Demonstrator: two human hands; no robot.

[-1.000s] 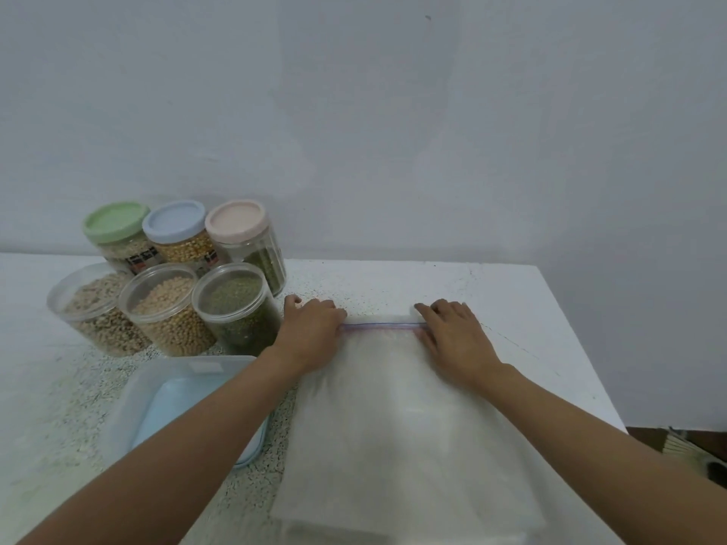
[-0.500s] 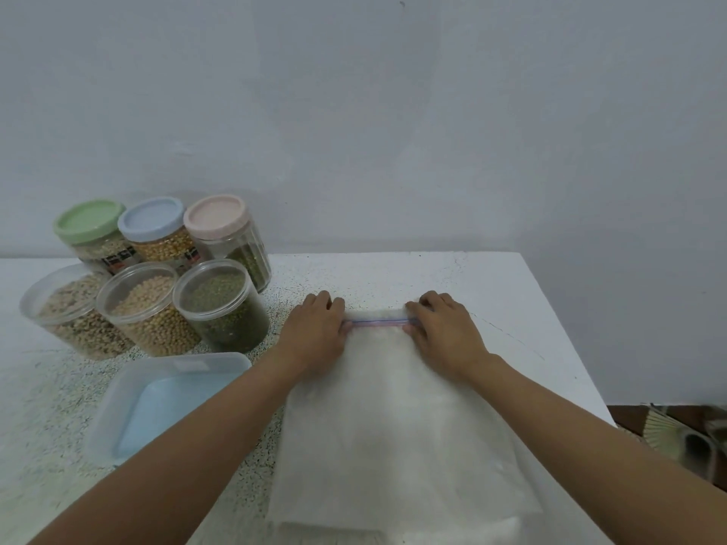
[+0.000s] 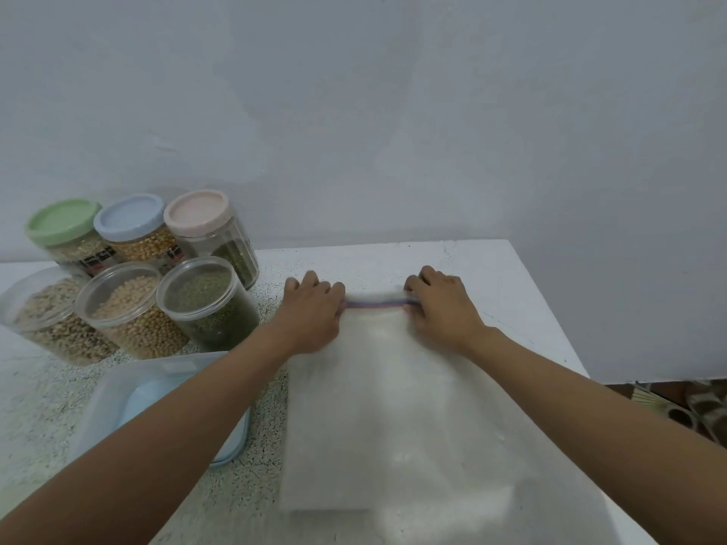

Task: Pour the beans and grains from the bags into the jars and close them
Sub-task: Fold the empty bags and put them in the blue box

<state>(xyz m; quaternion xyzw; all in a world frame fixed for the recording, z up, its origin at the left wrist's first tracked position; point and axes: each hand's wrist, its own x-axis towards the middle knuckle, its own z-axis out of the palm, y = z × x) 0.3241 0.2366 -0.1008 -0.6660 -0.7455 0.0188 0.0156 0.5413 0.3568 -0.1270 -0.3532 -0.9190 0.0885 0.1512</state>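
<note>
A flat, translucent white zip bag (image 3: 393, 407) lies on the table before me, its purple zip strip (image 3: 373, 304) at the far end. My left hand (image 3: 314, 312) presses the left end of the strip, my right hand (image 3: 440, 308) the right end, fingers curled onto it. At the left stand several jars: three with lids, green (image 3: 63, 222), blue (image 3: 130, 216) and pink (image 3: 196, 210), and three in front with clear tops, holding brown grain (image 3: 43, 308), pale beans (image 3: 126, 304) and green beans (image 3: 200, 297).
A clear plastic tub with a blue bottom (image 3: 118, 391) sits at the near left, partly under my left forearm. The white speckled table (image 3: 511, 277) ends at the right. A bare wall rises behind. Clutter lies on the floor at far right.
Both hands have slid closer together along the zip strip. The view has shifted slightly.
</note>
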